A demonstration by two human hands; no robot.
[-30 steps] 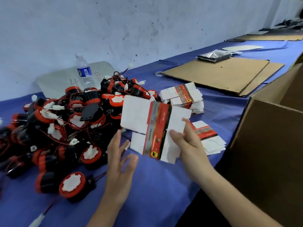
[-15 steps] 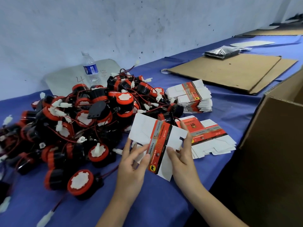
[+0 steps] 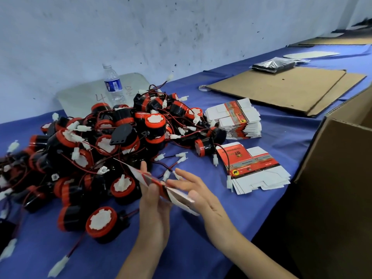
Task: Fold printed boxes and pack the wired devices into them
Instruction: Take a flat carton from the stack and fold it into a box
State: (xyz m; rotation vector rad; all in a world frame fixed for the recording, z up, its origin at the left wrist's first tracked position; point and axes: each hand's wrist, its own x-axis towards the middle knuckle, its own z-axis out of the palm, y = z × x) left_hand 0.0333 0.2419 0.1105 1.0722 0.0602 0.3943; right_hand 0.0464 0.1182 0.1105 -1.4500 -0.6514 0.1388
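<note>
A flat printed box [image 3: 177, 198], red and white, is tilted almost edge-on between my hands above the blue table [image 3: 201, 250]. My left hand [image 3: 155, 206] grips it, thumb on the near face and fingertips showing past its far edge. The straight fingers of my right hand [image 3: 201, 196] lie against its right side. A big pile of black-and-red wired devices [image 3: 120, 141] with white connectors lies to the left. A loose stack of flat boxes [image 3: 255, 170] lies to the right, and a banded stack [image 3: 239, 121] sits behind it.
An open brown carton [image 3: 332, 178] stands at the right table edge. Flat cardboard sheets [image 3: 281, 87] lie at the back right with a black plastic bag [image 3: 271, 65] on them. A water bottle [image 3: 112, 85] stands by the wall behind the pile.
The box was held up flat in my right hand; my left hand came up and took hold, and both hands lowered and turned it edge-on. The camera tilted down.
</note>
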